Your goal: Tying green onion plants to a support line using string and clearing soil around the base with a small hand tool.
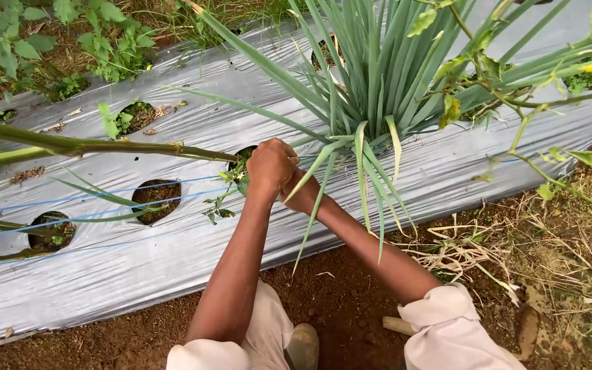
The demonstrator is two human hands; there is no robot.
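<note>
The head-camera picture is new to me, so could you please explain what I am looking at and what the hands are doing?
The single picture comes from a camera worn on a person's head, looking down at their own bare arms. There is no machine. The left hand and right hand meet at the base of a clump of long green leaves, closed there; what exactly they grip is hidden. The clump grows through a hole in silver plastic sheeting laid over a raised bed. Other round holes show soil and small weeds. Blue strings run across the sheet. Bare reddish soil lies in front.
</note>
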